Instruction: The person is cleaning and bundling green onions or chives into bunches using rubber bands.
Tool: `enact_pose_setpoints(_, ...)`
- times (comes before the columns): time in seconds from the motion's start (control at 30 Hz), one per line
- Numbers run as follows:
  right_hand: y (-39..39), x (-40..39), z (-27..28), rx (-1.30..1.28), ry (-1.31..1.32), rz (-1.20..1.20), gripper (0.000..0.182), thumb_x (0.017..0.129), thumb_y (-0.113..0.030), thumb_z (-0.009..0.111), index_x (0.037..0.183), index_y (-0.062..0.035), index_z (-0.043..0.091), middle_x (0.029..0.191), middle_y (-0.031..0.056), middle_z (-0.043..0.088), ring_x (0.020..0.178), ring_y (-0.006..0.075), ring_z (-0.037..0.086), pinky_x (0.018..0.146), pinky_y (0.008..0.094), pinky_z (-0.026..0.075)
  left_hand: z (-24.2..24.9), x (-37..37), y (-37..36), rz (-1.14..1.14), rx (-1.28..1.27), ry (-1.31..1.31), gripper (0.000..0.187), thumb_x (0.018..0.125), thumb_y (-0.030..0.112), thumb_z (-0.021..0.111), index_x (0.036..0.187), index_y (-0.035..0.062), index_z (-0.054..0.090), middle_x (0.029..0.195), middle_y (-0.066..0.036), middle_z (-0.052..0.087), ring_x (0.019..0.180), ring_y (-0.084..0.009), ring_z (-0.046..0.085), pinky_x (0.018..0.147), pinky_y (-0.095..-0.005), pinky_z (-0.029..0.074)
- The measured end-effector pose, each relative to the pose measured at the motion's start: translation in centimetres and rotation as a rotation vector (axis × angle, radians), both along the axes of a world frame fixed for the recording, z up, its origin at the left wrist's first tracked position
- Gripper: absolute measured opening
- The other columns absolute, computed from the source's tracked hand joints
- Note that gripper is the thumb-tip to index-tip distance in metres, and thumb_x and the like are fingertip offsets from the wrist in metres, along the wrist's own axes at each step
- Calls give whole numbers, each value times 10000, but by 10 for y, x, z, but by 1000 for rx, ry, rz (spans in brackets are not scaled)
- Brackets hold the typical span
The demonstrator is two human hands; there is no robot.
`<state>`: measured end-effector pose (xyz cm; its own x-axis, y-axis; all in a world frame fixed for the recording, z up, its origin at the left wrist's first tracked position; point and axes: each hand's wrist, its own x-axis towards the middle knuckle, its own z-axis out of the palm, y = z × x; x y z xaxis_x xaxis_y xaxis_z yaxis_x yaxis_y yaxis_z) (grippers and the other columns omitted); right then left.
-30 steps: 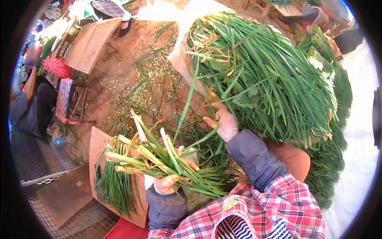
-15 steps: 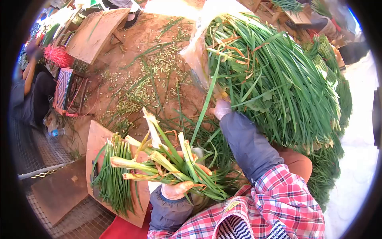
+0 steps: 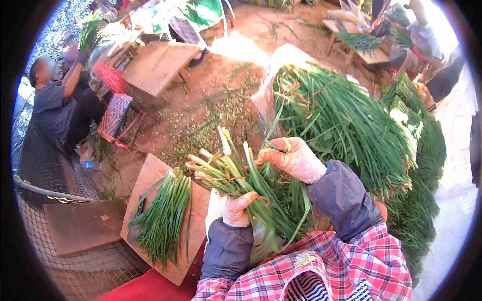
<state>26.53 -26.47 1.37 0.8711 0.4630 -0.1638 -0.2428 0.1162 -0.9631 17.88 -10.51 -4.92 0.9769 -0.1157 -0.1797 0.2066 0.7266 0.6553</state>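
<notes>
My left hand [image 3: 238, 209] is wrapped round a loose bunch of green stalks [image 3: 231, 175], its pale root ends pointing up and left. Just right of the bunch, my right hand [image 3: 292, 159] pinches a green leaf between thumb and fingers. On the wooden board [image 3: 201, 200] at my left lies a bundle of green stalks [image 3: 163, 218], with a dark tool partly hidden along its left side. Beyond my right hand is a large heap of long green leaves [image 3: 346, 125] on plastic wrapping.
Cut stalk pieces [image 3: 201, 123] litter the ground ahead. A woven stool [image 3: 115, 118] and a low wooden table [image 3: 160, 65] stand at the upper left, near a seated person [image 3: 60, 105] holding greens. More greens [image 3: 416, 210] line the right side, with other people at the upper right.
My right hand has come back from the large heap to the bunch and now pinches a leaf. My left hand still holds the bunch. The view has shifted, showing more of the seated person.
</notes>
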Motion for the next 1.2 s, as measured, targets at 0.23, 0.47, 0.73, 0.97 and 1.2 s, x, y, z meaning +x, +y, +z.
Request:
enact_pose_setpoints(0.23,27,-34,67,-121,-170,-96,270,857,-263,646,923,-2,647,817,23,641,718,72,564,649,233,467,40,-12,-15,-88,47,-26,497,724,12,639,1193,40,475,1054,-84,586,938,-214,592,795,-364,516)
enact_pose_setpoints(0.47,47,-36,63,49,-220,-282,331,879,-303,598,945,19,634,835,93,663,763,134,591,691,283,466,26,-22,-29,-76,-136,-199,453,739,56,686,1152,38,500,983,-90,599,841,-234,622,699,-367,544)
enact_pose_setpoints(0.73,-2,-10,60,-521,-368,160,365,882,-410,503,924,-109,706,715,87,619,652,193,574,625,340,476,13,-46,-49,-331,-428,-215,594,791,297,627,1259,-5,421,939,-117,592,800,-259,599,766,-479,493)
enact_pose_setpoints(0.97,-61,25,49,-411,-423,-550,380,896,-391,488,863,-59,672,711,86,622,620,163,547,568,309,436,16,-64,-41,-418,-351,-321,668,742,353,644,1252,-8,411,753,-106,562,655,-235,562,641,-443,469)
enact_pose_setpoints(1.2,-81,-15,44,-897,-673,143,866,692,-505,687,1354,-67,341,1264,199,484,1143,307,499,950,372,402,10,-71,-10,-472,-428,-430,623,757,344,640,1228,2,419,707,-89,532,625,-238,541,602,-437,445)
